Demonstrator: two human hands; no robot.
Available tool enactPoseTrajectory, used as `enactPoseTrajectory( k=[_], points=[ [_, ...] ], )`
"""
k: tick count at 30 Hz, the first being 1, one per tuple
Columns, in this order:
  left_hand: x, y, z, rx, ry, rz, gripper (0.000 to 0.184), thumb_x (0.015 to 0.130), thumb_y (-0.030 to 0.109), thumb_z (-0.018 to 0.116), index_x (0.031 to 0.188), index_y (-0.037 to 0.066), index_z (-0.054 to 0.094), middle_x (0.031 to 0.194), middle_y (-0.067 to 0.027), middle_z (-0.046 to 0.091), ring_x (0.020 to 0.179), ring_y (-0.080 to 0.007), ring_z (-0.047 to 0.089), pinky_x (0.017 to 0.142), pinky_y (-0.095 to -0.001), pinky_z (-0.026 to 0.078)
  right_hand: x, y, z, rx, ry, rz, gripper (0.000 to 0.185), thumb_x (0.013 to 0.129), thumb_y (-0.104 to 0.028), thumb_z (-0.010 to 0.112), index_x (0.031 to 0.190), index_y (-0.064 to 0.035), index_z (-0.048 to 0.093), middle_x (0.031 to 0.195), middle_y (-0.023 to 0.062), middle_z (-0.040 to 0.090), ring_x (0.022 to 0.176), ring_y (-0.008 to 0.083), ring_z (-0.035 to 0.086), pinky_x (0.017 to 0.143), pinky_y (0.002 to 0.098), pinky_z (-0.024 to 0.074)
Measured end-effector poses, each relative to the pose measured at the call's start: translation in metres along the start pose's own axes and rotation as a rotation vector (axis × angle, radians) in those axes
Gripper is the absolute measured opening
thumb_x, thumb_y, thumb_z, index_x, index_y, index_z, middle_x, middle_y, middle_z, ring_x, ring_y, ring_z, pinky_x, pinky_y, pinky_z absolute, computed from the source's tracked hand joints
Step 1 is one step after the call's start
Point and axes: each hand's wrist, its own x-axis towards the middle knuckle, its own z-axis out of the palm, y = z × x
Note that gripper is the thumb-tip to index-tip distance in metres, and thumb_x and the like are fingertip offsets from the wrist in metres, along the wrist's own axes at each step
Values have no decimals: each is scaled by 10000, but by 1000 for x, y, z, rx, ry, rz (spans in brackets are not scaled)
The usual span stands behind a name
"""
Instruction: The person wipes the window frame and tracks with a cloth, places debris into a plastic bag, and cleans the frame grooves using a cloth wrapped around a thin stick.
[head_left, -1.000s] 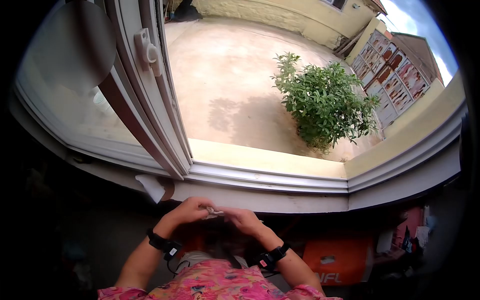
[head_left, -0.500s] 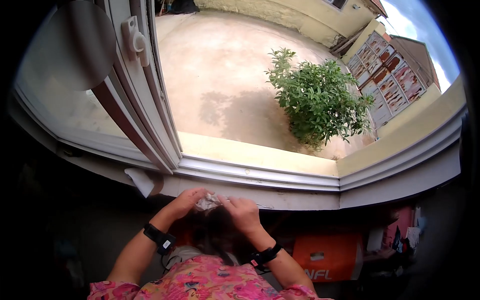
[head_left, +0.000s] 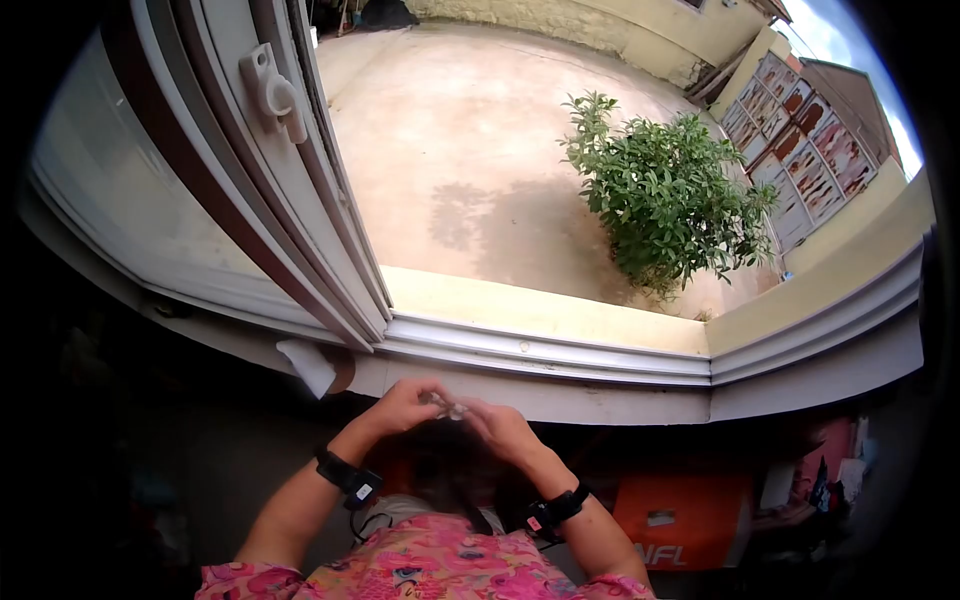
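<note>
Just below the inner window sill, my left hand and my right hand meet in front of my body. Between their fingertips is a small, pale crumpled thing, perhaps cloth or paper, partly covered by the fingers. Fingers of both hands are closed on it. A black band with a small box circles each wrist. To the left of my left hand, a folded white piece rests on the sill.
The window sash with its white handle stands at the left. White tracks run along the sill. Beyond are a leafy bush and a rusty gate. An orange box is below right.
The pale thing showed wider between my hands half a second ago and now looks more bunched up. My fingers have shifted around it. The view has swung slightly.
</note>
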Motion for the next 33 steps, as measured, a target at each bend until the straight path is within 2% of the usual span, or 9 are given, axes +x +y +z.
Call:
enactPoseTrajectory(
  k=[3,7,9,13,22,24,28,30,33],
  points=[
    [0,10,8,-84,180,-38,218,794,38,598,1002,-11,555,840,-30,600,733,-89,559,646,-216,454,4,10,15,-197,264,-133,282,813,-152,533,1092,-138,573,796,119,627,700,323,598,610,399,472],
    [2,6,4,-117,44,-91,203,842,98,569,1020,1,550,844,-26,594,749,-97,563,665,-221,463,10,4,24,-427,448,-210,302,755,-95,536,1051,-111,594,732,93,597,644,271,583,578,370,467],
    [3,7,9,-677,209,-321,196,873,193,555,979,29,570,839,-37,601,755,-117,574,674,-228,474,14,3,27,-596,531,-313,355,707,-69,534,1057,-81,591,723,64,557,626,217,554,550,349,455],
    [3,-11,2,-704,201,-278,184,897,195,521,965,32,574,854,-51,601,743,-125,578,674,-221,481,21,-4,27,-631,564,-418,384,648,-55,537,1026,-74,604,696,64,522,622,212,543,532,335,443],
    [-11,13,-12,-243,186,-118,242,828,40,565,1066,-3,556,922,-56,601,806,-98,571,738,-227,469,18,-15,15,-143,345,-161,453,818,-166,585,1244,-95,449,988,133,578,761,295,571,667,368,479],
    [-12,21,-13,-179,103,9,269,824,37,575,1089,1,544,941,-61,599,827,-104,569,740,-231,465,24,0,17,428,-12,-15,411,852,-180,549,1246,-104,458,966,149,609,695,268,591,634,337,479],
    [-4,13,-9,-55,142,24,290,819,38,587,1098,10,514,954,-62,591,839,-107,569,743,-235,467,26,8,24,695,-297,260,369,884,-195,502,1247,-135,467,850,124,638,614,254,596,562,334,465],
    [2,-2,3,-203,364,43,317,788,69,632,1067,-17,508,906,-57,595,783,-103,561,705,-241,467,26,17,36,151,137,-56,334,893,-204,486,1225,-173,498,760,85,642,528,249,567,475,345,445],
    [10,-15,12,-300,507,12,334,785,52,635,1071,-19,477,938,-62,587,799,-102,561,698,-240,468,29,11,39,-280,286,-11,320,855,-152,490,1171,-146,545,772,81,635,533,216,579,508,333,469]
  ],
)
